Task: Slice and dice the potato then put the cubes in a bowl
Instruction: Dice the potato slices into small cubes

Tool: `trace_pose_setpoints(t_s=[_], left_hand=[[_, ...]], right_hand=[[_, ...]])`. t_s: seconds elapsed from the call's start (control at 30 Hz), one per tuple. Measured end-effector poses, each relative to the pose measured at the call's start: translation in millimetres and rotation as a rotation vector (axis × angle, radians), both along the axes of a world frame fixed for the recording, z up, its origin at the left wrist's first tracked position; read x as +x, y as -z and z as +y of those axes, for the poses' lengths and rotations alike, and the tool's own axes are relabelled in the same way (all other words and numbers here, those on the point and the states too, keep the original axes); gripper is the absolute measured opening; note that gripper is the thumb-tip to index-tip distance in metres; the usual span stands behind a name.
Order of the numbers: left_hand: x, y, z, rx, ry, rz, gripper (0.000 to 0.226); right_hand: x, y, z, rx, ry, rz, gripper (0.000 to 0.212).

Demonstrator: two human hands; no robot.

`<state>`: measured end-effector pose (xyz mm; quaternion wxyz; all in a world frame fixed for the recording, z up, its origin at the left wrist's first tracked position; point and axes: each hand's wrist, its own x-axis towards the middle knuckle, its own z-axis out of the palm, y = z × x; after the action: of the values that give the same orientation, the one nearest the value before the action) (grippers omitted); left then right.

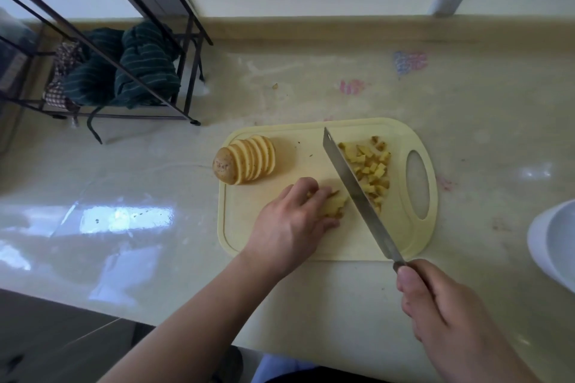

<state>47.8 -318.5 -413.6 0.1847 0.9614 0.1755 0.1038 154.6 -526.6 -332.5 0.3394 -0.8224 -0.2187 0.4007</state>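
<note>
The right hand (pixel 448 314) clamps its grip on the handle of one knife (pixel 357 193), near the front edge of the worktop (pixel 466 121). The blade runs away from this grip, diagonally across the cutting board (pixel 280 246), with its tip near the board's far edge. The left hand (pixel 292 221) curls its grip over a small stack of potato strips (pixel 336 205), just left of the blade. Right of the blade lies one heap of potato cubes (pixel 371 171), too many and too overlapped to count, between the blade and the board's oval handle hole. Beyond the left grip stands one sliced potato (pixel 245 160), its slices fanned upright against an uncut end, at the board's far left corner. One white bowl (pixel 553 242) sits right of the right grip, cut off by the frame edge. Open worktop extends left of the board. One wire rack (pixel 130 40) with dark cloths stands at far left. No readable writing is visible.
</note>
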Motion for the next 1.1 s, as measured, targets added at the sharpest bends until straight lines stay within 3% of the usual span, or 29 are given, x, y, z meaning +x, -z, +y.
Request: trace_pose_setpoints(t_s=[0.17, 0.3, 0.63, 0.77, 0.97, 1.1], left_hand=[[10.7, -6.7, -8.3, -0.015, -0.069, 0.025, 0.048], [12.3, -7.6, -9.0, -0.06, -0.105, 0.04, 0.042], [4.1, -11.8, -4.4, 0.019, -0.037, 0.052, 0.056], [3.0, -4.3, 1.7, -0.013, -0.012, 0.012, 0.049], [5.2, -0.6, -4.0, -0.025, -0.05, -0.03, 0.048], [12.6, -2.3, -10.7, -0.022, -0.081, -0.028, 0.046]], right_hand=[[-7.6, 4.9, 13.2, 0.01, -0.017, -0.104, 0.051], [-16.7, 6.2, 20.1, 0.015, -0.039, -0.081, 0.039], [-7.9, 5.1, 17.1, 0.027, 0.005, 0.003, 0.047], [-14.7, 5.2, 16.9, 0.008, -0.034, -0.074, 0.068], [-14.0, 3.8, 19.3, 0.014, -0.063, 0.004, 0.047], [-5.3, 2.3, 21.0, 0.026, -0.049, 0.042, 0.046]])
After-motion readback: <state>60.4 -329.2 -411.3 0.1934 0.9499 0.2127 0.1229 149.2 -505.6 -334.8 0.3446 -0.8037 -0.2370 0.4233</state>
